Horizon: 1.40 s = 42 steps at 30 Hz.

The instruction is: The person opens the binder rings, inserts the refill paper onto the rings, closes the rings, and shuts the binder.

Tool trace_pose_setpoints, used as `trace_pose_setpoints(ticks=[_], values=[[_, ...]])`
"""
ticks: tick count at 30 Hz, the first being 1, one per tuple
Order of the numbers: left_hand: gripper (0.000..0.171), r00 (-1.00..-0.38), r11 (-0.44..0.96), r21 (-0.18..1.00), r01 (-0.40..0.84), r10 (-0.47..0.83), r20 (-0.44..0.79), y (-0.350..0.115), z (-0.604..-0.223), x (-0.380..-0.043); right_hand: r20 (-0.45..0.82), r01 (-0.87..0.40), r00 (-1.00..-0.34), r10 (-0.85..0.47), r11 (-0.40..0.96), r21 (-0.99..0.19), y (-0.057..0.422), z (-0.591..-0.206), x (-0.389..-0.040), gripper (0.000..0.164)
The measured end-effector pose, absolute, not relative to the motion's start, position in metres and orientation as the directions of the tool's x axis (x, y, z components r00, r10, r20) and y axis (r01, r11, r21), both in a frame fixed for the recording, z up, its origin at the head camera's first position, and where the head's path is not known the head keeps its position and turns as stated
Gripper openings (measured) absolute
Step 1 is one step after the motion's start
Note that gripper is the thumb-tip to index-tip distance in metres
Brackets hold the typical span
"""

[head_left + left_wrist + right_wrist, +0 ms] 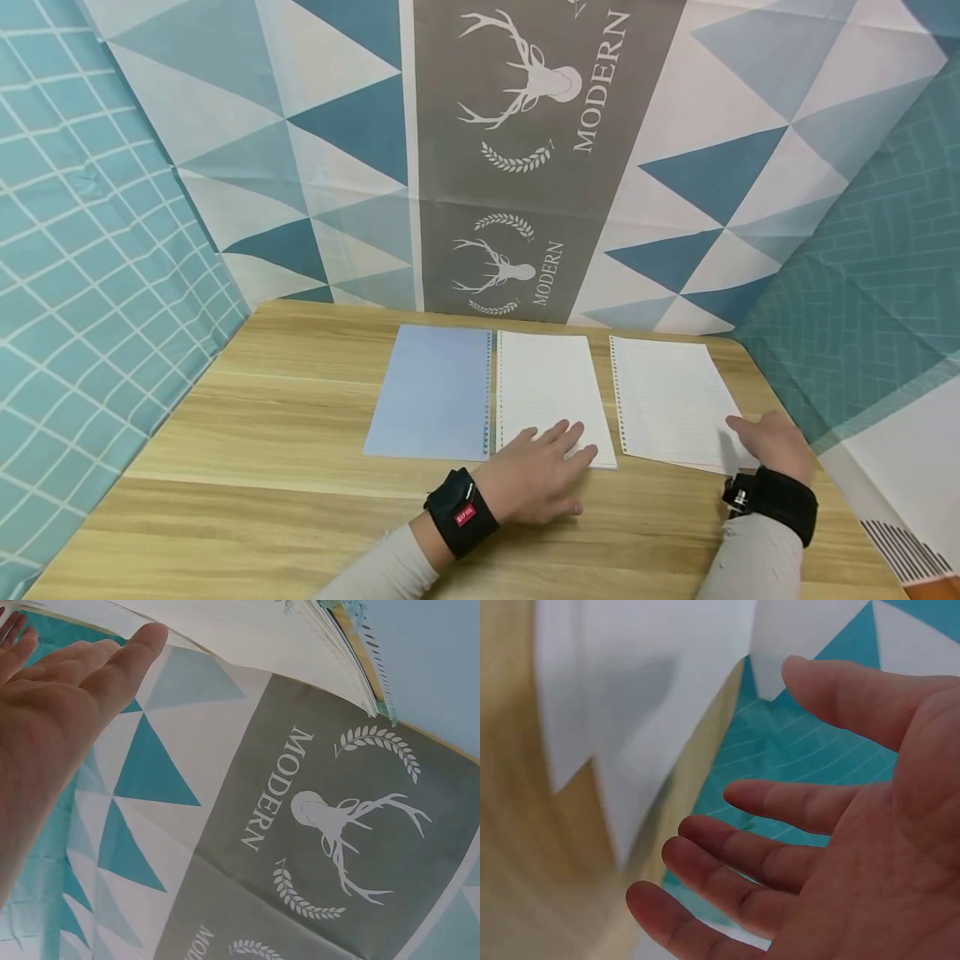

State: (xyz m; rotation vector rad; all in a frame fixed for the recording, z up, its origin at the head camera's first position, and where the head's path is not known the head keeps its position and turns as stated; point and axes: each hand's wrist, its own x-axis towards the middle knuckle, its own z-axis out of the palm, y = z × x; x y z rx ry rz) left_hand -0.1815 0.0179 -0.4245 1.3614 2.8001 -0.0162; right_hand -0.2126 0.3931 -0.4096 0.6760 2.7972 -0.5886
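Note:
My left hand (536, 475), fingers spread, lies over the lower edge of a stack of white ruled loose-leaf paper (551, 379). That stack shows a row of punched holes down its left side. To its left is a pale blue notebook cover (431, 392) with holes along its right edge. On the right side lie a few white ruled sheets (671, 400), slightly fanned apart. My right hand (776, 450) is at their lower right corner, thumb reaching over it. In the right wrist view the right-hand fingers (742, 874) are extended and apart, holding nothing, beside two sheet corners.
The wooden table (247, 492) runs back to a patterned cloth (510, 183) hung upright right behind the papers. Tiled-pattern cloths hang at the left (97, 208) and right sides. Each wrist wears a black strap (461, 512).

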Motion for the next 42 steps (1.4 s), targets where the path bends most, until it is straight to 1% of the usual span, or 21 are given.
trace_pose_setpoints(ticks=[5, 11, 14, 17, 19, 25, 28, 32, 35, 39, 42], values=[[0.074, -0.614, 0.614, -0.013, 0.789, 0.789, -0.022, 0.019, -0.425, -0.179, -0.258, 0.467, -0.877, 0.405, 0.845, -0.261, 0.401, -0.423, -0.211, 0.072], [0.074, -0.609, 0.609, -0.011, 0.793, 0.793, -0.023, 0.02, -0.427, -0.178, -0.216, 0.543, -0.837, 0.502, 0.81, -0.223, 0.399, -0.435, -0.215, 0.064], [0.074, -0.611, 0.611, -0.012, 0.792, 0.791, -0.029, 0.021, -0.428, -0.179, -0.223, 0.57, -0.82, 0.527, 0.79, -0.226, 0.398, -0.436, -0.217, 0.061], [0.073, -0.614, 0.614, -0.011, 0.79, 0.789, -0.033, 0.021, -0.429, -0.179, -0.234, 0.58, -0.813, 0.533, 0.776, -0.246, 0.397, -0.435, -0.217, 0.057], [0.072, -0.613, 0.613, -0.018, 0.79, 0.79, -0.029, 0.02, -0.429, -0.179, -0.229, 0.568, -0.822, 0.522, 0.781, -0.258, 0.398, -0.435, -0.218, 0.056], [0.068, -0.606, 0.605, -0.049, 0.795, 0.796, -0.014, 0.019, -0.43, -0.178, -0.226, 0.523, -0.851, 0.474, 0.809, -0.268, 0.398, -0.436, -0.218, 0.063], [0.066, -0.606, 0.604, -0.052, 0.795, 0.796, -0.01, 0.019, -0.432, -0.179, -0.237, 0.533, -0.844, 0.481, 0.801, -0.274, 0.398, -0.436, -0.219, 0.063], [0.063, -0.608, 0.606, -0.055, 0.793, 0.794, -0.008, 0.019, -0.434, -0.179, -0.244, 0.559, -0.829, 0.504, 0.766, -0.318, 0.397, -0.434, -0.218, 0.061], [0.061, -0.608, 0.606, -0.054, 0.793, 0.794, -0.01, 0.019, -0.435, -0.179, -0.236, 0.56, -0.828, 0.508, 0.747, -0.357, 0.396, -0.434, -0.217, 0.054], [0.059, -0.607, 0.605, -0.057, 0.794, 0.795, -0.015, 0.018, -0.436, -0.179, -0.208, 0.539, -0.841, 0.499, 0.75, -0.383, 0.398, -0.434, -0.217, 0.035], [0.058, -0.608, 0.606, -0.056, 0.793, 0.794, -0.019, 0.018, -0.436, -0.179, -0.185, 0.525, -0.849, 0.495, 0.746, -0.411, 0.401, -0.436, -0.217, 0.034]])
